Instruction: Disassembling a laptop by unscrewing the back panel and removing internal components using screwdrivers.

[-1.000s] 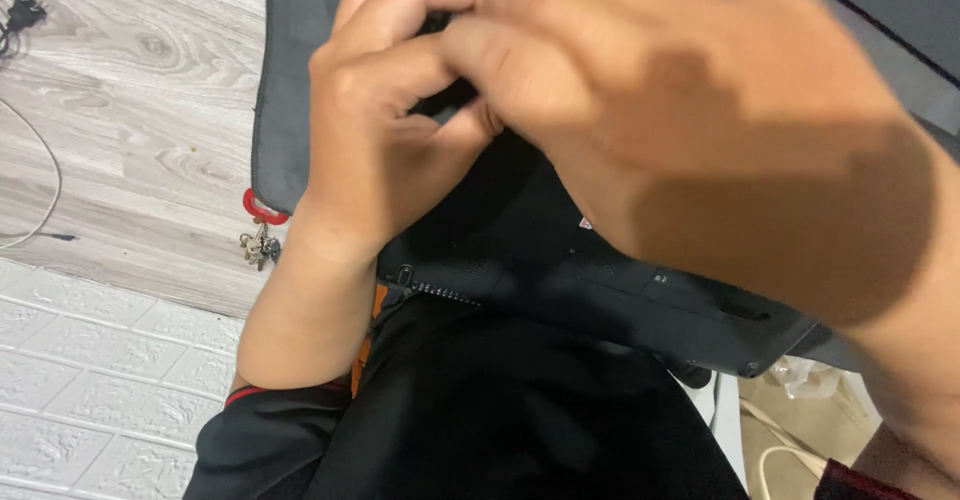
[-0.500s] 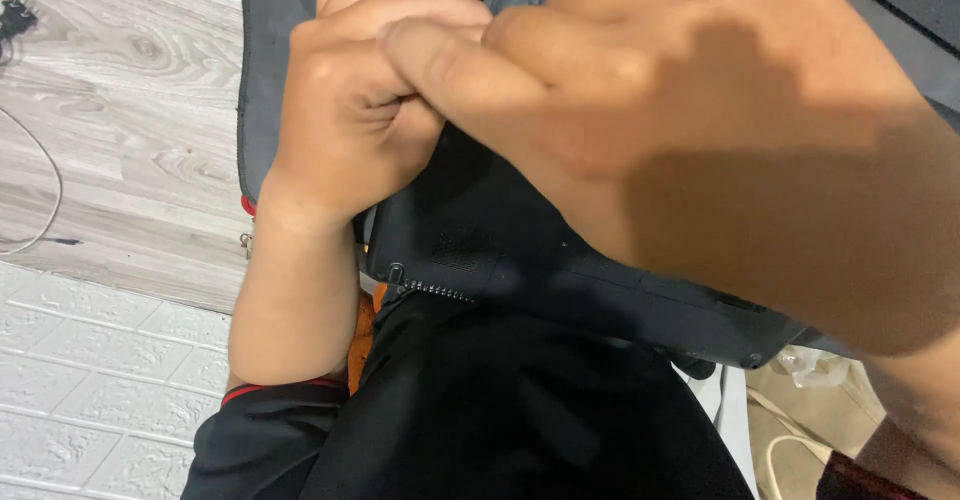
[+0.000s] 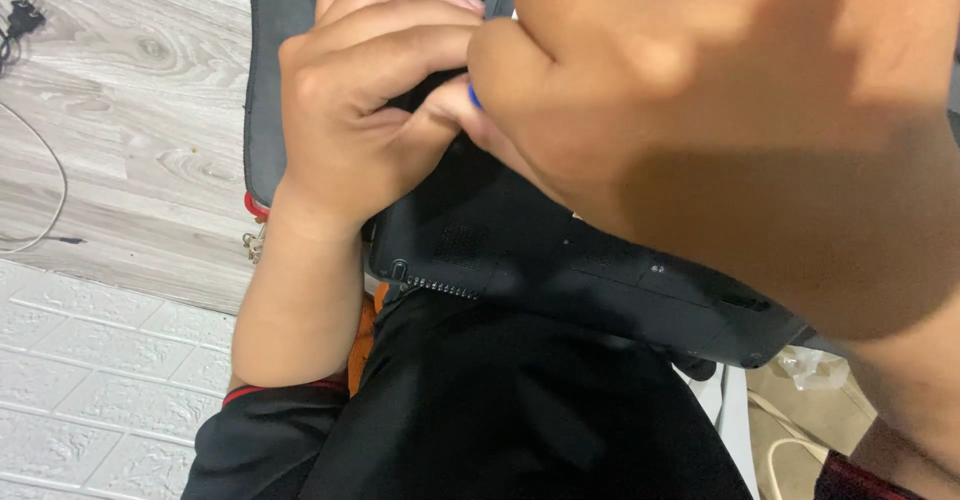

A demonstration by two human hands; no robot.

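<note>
A black flat device (image 3: 560,260) with vents and small screw holes lies across my lap, underside up. My left hand (image 3: 360,120) curls over its upper left part, fingers closed on the dark casing. My right hand (image 3: 760,130) is very near the camera and hides most of the device. Its fingers are pinched against my left thumb around a small tool with a blue tip (image 3: 473,97). Only that blue tip shows; the rest of the tool is hidden.
A dark grey pad (image 3: 275,70) lies under the device on a pale wood floor (image 3: 130,120). A white cable (image 3: 52,192) and black plug (image 3: 22,18) sit at left, red-ringed keys (image 3: 254,232) by the pad's edge, beige cables (image 3: 790,450) lower right.
Both hands have drifted up and right in the view and closed tighter together. The blue tip between the fingers now shows; more of the device's lower edge is uncovered.
</note>
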